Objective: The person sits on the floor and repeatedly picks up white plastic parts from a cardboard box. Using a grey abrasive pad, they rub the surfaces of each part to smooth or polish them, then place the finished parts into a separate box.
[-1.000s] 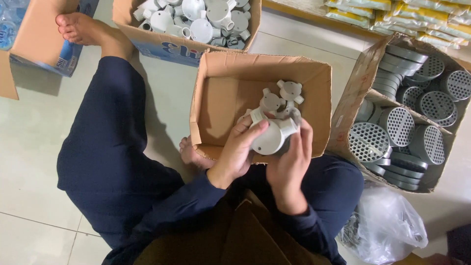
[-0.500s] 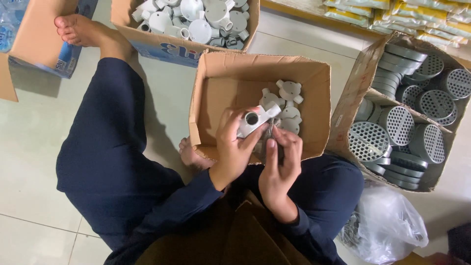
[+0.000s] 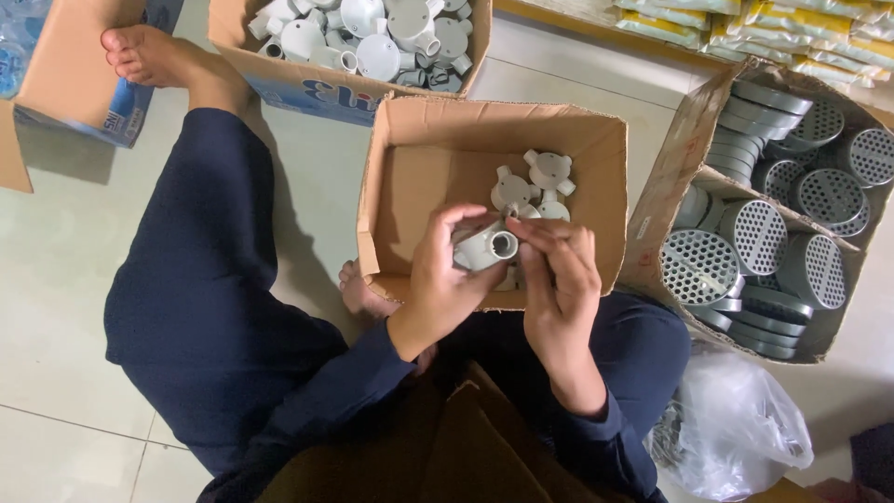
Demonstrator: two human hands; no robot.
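conduit box [image 3: 484, 248]: pale grey, round, open spout | left hand [image 3: 445, 279] grips it | right hand [image 3: 557, 278] pinches it

Brown cardboard box [image 3: 596, 168] centre; blue-printed box [image 3: 307, 88] above; yellow packets [image 3: 792, 28] top right.

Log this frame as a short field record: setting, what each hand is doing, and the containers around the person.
Setting: person seated on a pale tiled floor, legs spread around boxes
Left hand: grips a white plastic round conduit fitting, open spout facing the camera
Right hand: fingertips on the same fitting
Centre: open brown cardboard box with a few similar white fittings
Top: cardboard box of many white fittings
Right: cardboard box of grey perforated round metal strainers
Lower right: clear plastic bag
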